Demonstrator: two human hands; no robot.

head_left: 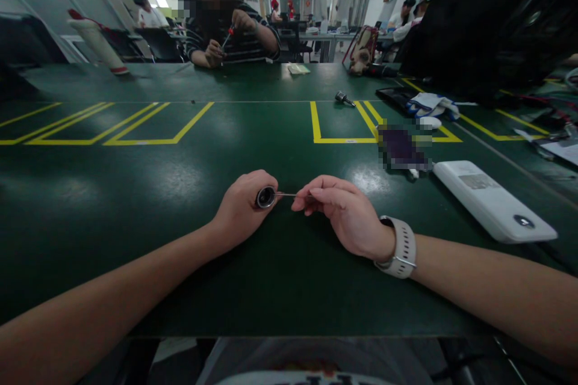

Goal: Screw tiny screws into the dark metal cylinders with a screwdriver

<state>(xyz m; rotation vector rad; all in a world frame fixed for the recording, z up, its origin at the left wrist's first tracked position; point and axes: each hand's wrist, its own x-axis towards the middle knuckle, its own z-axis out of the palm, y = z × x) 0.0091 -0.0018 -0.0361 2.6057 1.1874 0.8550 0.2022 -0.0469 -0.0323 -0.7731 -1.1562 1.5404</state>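
Green table (289,295), round metal tube (265,197) held above its near part
Left hand (244,207) has fingers clamped around the tube; right hand (345,213) has fingers pinched on a thin rod (286,195) beside it

A dark, hollow, silver-rimmed tube (265,197) showed its open end; a thin metal rod (287,195) stretched sideways just to its right.
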